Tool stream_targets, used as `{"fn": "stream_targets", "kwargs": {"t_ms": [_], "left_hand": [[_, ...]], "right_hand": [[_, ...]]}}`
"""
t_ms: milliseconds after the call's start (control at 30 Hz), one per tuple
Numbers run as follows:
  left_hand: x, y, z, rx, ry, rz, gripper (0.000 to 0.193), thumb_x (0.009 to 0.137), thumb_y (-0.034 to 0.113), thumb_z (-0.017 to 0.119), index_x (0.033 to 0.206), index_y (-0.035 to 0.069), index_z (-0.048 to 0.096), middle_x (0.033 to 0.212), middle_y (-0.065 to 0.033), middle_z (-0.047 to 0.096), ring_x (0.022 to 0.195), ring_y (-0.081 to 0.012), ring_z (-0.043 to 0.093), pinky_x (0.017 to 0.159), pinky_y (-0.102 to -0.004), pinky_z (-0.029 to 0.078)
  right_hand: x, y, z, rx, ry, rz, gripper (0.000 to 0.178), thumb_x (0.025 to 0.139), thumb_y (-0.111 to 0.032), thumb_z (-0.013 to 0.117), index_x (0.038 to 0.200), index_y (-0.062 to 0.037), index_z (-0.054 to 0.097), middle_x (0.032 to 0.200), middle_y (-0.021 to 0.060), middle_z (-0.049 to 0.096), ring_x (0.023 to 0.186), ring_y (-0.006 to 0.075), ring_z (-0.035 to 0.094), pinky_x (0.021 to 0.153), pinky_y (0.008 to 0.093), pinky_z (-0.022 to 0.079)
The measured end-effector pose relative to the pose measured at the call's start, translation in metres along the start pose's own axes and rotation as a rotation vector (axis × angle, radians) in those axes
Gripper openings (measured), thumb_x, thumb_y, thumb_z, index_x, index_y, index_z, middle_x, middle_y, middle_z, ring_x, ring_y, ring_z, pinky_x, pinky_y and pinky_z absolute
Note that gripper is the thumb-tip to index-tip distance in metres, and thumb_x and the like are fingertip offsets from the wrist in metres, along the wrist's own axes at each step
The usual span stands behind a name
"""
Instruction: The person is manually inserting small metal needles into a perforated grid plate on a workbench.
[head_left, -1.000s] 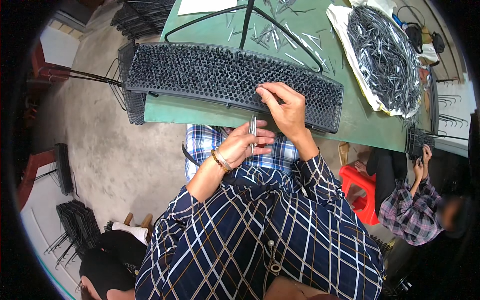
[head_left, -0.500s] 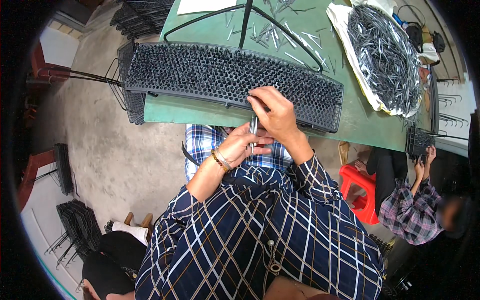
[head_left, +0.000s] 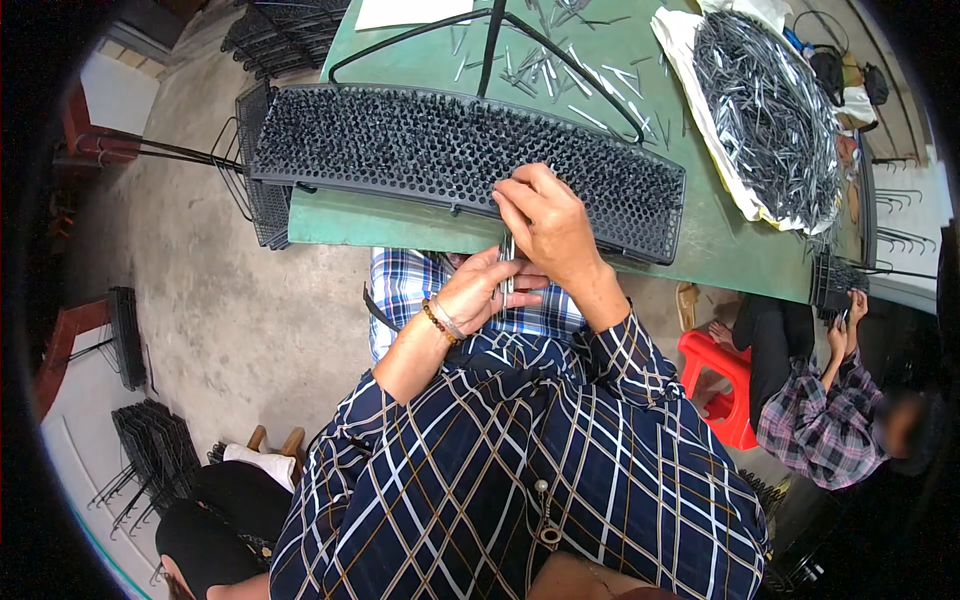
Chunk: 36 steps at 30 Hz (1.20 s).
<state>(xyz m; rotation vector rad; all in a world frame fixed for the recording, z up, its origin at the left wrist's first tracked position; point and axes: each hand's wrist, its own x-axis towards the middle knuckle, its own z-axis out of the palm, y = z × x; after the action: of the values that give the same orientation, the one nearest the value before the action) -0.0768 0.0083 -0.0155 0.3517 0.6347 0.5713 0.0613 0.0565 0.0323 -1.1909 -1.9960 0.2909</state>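
Note:
A long black rack point(head_left: 360, 178), full of small round holes with dark pins standing in many of them, lies along the table's near edge. Over its front rim, right of the middle, my right hand point(head_left: 552, 228) has thumb and fingertips pinched together; whatever is between them is too small to make out. Just below, past the table edge, my left hand point(head_left: 468, 298) is palm up, gripping a small bundle of thin grey metal pins point(head_left: 508, 265) that point toward the rack. The bundle's upper ends pass close beneath my right hand.
Loose metal pins point(head_left: 548, 78) are scattered on the green table point(head_left: 370, 222) behind the rack's black wire handle point(head_left: 575, 68). A white sack point(head_left: 690, 90) heaped with pins stands at right. Beyond it, a co-worker point(head_left: 815, 410) handles another rack beside a red stool point(head_left: 715, 375).
My right hand has shifted very slightly up and left along the rack's front rim. My left hand stays nearly still with its pins.

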Motion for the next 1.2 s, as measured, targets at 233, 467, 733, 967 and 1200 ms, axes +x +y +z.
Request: {"fn": "stream_targets", "kwargs": {"t_ms": [233, 467, 733, 967, 1200], "left_hand": [[-0.004, 0.004, 0.007, 0.018, -0.005, -0.015, 0.030, 0.095, 0.016, 0.044, 0.121, 0.000, 0.046, 0.112, -0.0179, 0.059, 0.103, -0.0289, 0.060, 0.081, -0.0414, 0.053], [-0.003, 0.005, 0.006, 0.061, 0.058, -0.015, 0.025, 0.095, 0.016, 0.044, 0.115, 0.001, 0.048, 0.103, -0.0154, 0.062, 0.090, -0.0225, 0.063, 0.068, -0.0319, 0.053], [0.000, 0.004, 0.005, 0.073, 0.005, 0.042, 0.021, 0.094, 0.018, 0.046, 0.110, 0.005, 0.050, 0.093, -0.0094, 0.062, 0.064, -0.0082, 0.051, 0.049, -0.0197, 0.038], [0.003, 0.006, 0.015, 0.031, -0.018, 0.025, 0.018, 0.093, 0.011, 0.045, 0.108, 0.000, 0.050, 0.091, -0.0102, 0.060, 0.063, -0.0115, 0.052, 0.049, -0.0213, 0.038], [-0.002, 0.004, 0.002, 0.047, -0.035, 0.075, 0.022, 0.094, 0.013, 0.043, 0.110, -0.001, 0.050, 0.094, -0.0113, 0.061, 0.064, -0.0085, 0.049, 0.049, -0.0196, 0.036]], "right_hand": [[0.003, 0.003, -0.002, -0.101, -0.041, -0.070, 0.011, 0.074, -0.003, 0.066, 0.085, -0.0012, 0.063, 0.084, 0.0097, 0.057, 0.072, 0.0263, 0.060, 0.063, 0.0349, 0.048], [0.003, -0.001, -0.004, -0.123, -0.062, -0.022, 0.008, 0.074, -0.003, 0.065, 0.082, -0.0006, 0.062, 0.082, 0.0100, 0.056, 0.073, 0.0275, 0.059, 0.065, 0.0359, 0.048], [0.005, -0.001, -0.004, -0.075, -0.116, -0.028, 0.009, 0.075, -0.004, 0.064, 0.082, -0.0007, 0.062, 0.083, 0.0099, 0.057, 0.072, 0.0278, 0.059, 0.066, 0.0367, 0.049], [0.008, -0.002, -0.012, -0.200, -0.123, 0.018, 0.008, 0.075, -0.006, 0.065, 0.081, -0.0016, 0.062, 0.083, 0.0096, 0.056, 0.072, 0.0279, 0.059, 0.066, 0.0367, 0.048], [0.007, -0.006, -0.011, -0.079, -0.054, 0.096, 0.011, 0.078, -0.008, 0.064, 0.087, -0.0013, 0.063, 0.083, 0.0113, 0.058, 0.067, 0.0287, 0.059, 0.061, 0.0361, 0.048]]}}
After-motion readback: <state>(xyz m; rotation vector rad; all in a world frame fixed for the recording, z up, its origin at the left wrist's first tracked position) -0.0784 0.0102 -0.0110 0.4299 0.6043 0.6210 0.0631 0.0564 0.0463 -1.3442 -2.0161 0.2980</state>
